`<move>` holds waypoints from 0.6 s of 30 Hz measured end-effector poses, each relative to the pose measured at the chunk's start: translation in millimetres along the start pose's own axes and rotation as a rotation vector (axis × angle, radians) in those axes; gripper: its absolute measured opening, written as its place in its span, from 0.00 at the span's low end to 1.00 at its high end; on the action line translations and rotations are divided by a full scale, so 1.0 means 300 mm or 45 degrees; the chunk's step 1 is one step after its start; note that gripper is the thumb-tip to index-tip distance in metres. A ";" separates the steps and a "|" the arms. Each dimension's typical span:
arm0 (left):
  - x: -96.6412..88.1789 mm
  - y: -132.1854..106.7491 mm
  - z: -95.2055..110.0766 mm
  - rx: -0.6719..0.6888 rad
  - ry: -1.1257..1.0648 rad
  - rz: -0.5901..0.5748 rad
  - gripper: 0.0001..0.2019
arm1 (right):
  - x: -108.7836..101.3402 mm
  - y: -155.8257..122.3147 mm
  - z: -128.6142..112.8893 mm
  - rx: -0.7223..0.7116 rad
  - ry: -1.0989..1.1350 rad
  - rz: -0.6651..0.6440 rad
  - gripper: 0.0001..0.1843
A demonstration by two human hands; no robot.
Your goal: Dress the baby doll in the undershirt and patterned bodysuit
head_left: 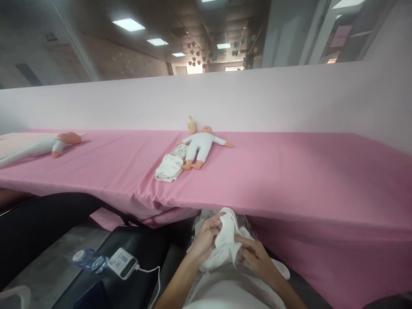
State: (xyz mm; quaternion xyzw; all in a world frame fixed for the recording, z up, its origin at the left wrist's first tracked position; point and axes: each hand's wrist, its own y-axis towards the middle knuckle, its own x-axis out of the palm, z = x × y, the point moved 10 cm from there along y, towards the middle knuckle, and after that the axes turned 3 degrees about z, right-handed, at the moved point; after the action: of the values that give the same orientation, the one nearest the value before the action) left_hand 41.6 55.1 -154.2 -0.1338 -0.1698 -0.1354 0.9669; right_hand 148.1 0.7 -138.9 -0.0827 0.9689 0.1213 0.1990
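Observation:
A soft white cloth (226,229) with a rounded upper end lies bunched over my lap; its exact kind cannot be made out. Fingers of my left hand (207,238) are closed on its left side. On the lower right, my right hand (255,256) pinches a fold of the same cloth, with its fingertips partly hidden. Clear plastic shows behind the cloth, below the table edge. Beyond my hands, a baby doll (201,143) in a white suit lies on its back on the pink-covered table (289,171), arms spread.
Folded printed cloths (169,167) lie beside the doll's legs, and a yellowish bottle (192,124) stands near its head. Another doll (48,147) lies far left. A black chair (138,244) at my left holds a water bottle (90,260) and a cabled white device (122,263).

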 end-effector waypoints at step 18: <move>0.089 -0.168 0.399 1.062 0.783 -0.100 0.28 | -0.467 0.022 -0.412 -0.715 -0.512 0.505 0.33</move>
State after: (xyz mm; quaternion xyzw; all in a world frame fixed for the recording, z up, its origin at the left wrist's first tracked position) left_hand 15.4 39.1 -25.1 0.3155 0.0777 -0.1254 0.9374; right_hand 228.4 -10.3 29.5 0.0803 0.8370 0.4313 0.3272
